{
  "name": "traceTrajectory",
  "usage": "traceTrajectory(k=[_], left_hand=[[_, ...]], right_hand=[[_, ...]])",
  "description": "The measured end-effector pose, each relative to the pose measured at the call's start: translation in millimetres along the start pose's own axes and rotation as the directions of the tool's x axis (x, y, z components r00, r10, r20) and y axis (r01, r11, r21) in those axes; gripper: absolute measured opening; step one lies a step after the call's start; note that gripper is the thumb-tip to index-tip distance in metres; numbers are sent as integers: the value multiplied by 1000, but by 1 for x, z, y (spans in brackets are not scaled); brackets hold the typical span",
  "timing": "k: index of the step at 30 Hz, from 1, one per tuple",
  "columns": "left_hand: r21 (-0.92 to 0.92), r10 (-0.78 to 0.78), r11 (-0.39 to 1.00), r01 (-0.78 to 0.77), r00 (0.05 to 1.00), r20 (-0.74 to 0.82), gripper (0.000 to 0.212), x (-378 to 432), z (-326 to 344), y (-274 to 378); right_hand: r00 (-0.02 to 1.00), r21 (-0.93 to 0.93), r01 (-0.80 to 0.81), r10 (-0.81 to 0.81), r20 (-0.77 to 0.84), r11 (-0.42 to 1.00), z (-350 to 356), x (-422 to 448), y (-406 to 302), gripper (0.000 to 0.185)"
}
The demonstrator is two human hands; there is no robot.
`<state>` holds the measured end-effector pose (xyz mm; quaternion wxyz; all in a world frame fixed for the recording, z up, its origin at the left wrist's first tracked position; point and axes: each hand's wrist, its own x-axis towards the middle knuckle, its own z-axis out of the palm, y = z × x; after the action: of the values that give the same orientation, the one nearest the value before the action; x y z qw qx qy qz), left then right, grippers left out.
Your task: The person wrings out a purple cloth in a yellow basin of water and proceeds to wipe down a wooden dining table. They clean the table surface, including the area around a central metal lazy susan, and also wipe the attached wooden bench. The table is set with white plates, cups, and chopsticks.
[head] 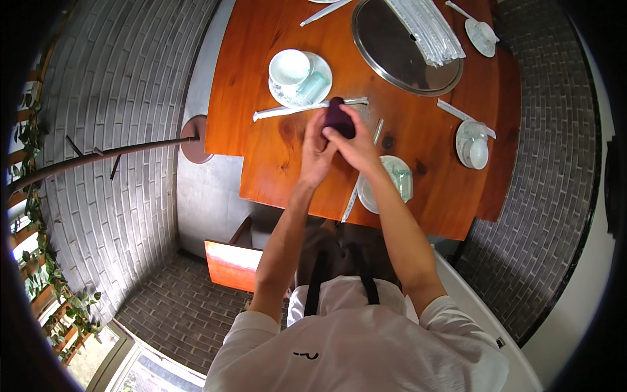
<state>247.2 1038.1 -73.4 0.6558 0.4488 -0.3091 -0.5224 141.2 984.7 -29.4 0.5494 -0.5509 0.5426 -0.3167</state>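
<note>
A dark purple bundle, apparently folded cloth, is held between my two hands above the wooden table. My left hand grips its left side. My right hand closes around its right side, with the thumb across the near face. Just beyond the cloth lies a wrapped chopstick packet. Farther on, a white saucer holds a white bowl and a greenish glass. Under my right forearm another place setting shows in part, with a plate and a glass.
A round metal-rimmed plate set in the table bears several wrapped packets. More wrapped dishes stand at right and far right. A brown coat stand lies left of the table; a wooden chair is at near left.
</note>
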Motion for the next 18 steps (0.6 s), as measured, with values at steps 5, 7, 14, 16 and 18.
traceTrajectory(k=[5,7,14,16,18], left_hand=[[301,38,953,-15,997,-68,52,30,15,-2],[383,-30,917,116,974,-224,41,35,8,-15],[-261,-402,914,311,784,-473,34,54,6,-38],[-294,-423,904,310,742,-520,39,61,2,-44],[-291,-436,900,326,706,-559,42,66,2,-47]], right_hand=[[970,-182,222,-237,-59,958,-47,63,3,50],[903,-417,388,-429,-7,822,-49,96,8,51],[867,-739,470,-411,282,482,-27,167,32,45],[894,-779,425,-349,281,461,-16,162,35,43],[903,-798,390,-360,235,458,-10,152,39,43]])
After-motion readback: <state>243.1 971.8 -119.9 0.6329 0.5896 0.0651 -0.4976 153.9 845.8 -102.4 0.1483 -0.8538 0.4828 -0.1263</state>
